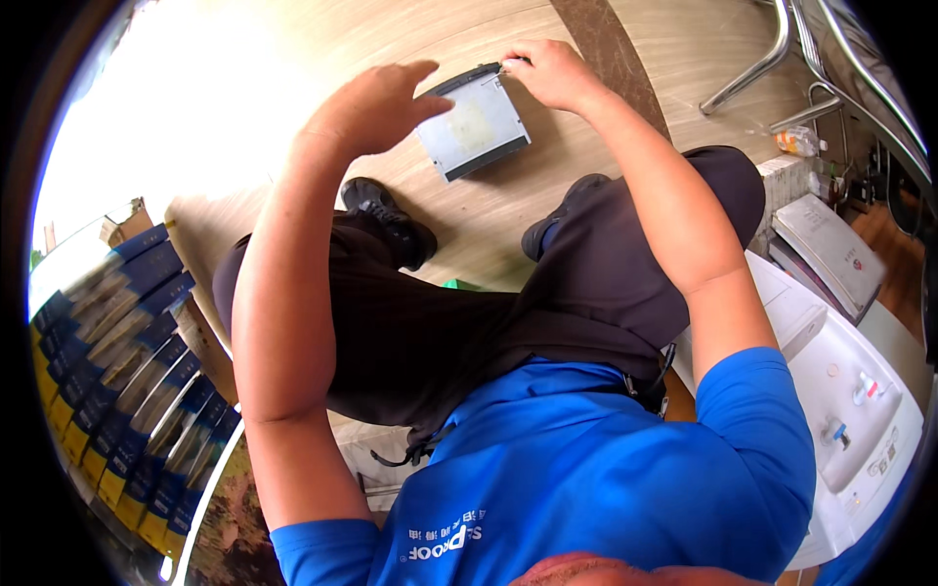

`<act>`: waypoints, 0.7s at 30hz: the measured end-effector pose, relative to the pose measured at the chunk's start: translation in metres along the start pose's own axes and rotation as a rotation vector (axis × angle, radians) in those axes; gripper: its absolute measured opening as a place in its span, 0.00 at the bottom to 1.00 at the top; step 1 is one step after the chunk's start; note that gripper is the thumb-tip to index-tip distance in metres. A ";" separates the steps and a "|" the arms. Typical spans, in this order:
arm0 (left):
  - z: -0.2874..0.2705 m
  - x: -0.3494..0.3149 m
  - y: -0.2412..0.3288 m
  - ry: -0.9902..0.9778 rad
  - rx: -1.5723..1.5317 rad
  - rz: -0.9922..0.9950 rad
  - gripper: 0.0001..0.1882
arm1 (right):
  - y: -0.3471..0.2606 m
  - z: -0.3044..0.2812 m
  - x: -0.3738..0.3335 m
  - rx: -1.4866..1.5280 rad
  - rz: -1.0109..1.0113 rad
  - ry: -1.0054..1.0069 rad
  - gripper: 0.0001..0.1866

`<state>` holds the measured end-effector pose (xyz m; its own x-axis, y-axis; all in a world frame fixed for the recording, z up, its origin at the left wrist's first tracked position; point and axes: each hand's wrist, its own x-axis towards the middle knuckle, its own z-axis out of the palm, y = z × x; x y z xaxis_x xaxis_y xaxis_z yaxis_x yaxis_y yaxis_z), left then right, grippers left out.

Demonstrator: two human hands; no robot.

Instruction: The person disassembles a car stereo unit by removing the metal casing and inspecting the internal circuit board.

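A flat silver metal box [474,125] with black edge strips, shaped like a disc drive or car stereo, lies on the floor beyond my shoes. My left hand [376,105] is over its left side, thumb and fingers spread apart with nothing between them; whether the thumb touches the box I cannot tell. At the far right corner of the box is my right hand [555,76], thumb and fingertips pinched together. What sits in that pinch is too small to make out.
Stacked blue and yellow boxes [127,361] stand at left. To the right are a chair's metal legs [747,73], a plastic bottle [801,142], a grey-white case [831,249] and a white water dispenser [850,391]. My black shoes [389,220] flank the near side of the metal box.
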<state>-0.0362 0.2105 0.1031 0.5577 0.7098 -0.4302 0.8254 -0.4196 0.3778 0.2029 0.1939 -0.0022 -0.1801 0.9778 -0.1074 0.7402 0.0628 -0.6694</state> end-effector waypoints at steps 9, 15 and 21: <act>0.001 0.000 0.010 -0.025 0.033 -0.023 0.28 | 0.040 0.017 -0.011 -0.128 0.178 -0.061 0.11; 0.006 0.001 0.004 0.017 0.013 -0.010 0.24 | 0.018 0.030 -0.009 -0.134 0.189 -0.081 0.11; 0.014 -0.004 -0.011 0.035 0.018 -0.021 0.21 | 0.006 0.040 -0.011 -0.087 0.136 -0.044 0.12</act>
<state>-0.0460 0.2042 0.0888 0.5374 0.7379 -0.4083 0.8383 -0.4147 0.3539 0.1838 0.1753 -0.0346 -0.1014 0.9688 -0.2262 0.8124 -0.0506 -0.5809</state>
